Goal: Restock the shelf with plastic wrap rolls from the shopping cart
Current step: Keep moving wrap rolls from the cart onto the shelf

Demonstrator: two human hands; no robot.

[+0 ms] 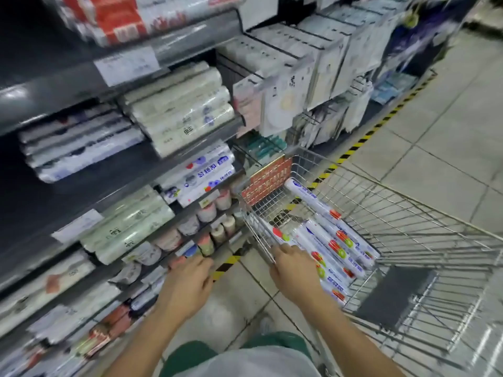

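Note:
Several white plastic wrap rolls with red and green fruit prints lie in the wire shopping cart at the right. My right hand reaches over the cart's near left corner, and its fingers curl over the end of one roll by the left wall. My left hand hovers empty in front of a low shelf on the left, fingers loosely bent toward the edge. Matching white rolls are stacked on the shelf above. The view is blurred.
Grey shelves on the left hold stacked rolls, with small jars and packets lower down. Hanging packets fill the pegs behind the cart. A yellow-black stripe runs along the tiled floor. The cart's dark child-seat flap lies near me.

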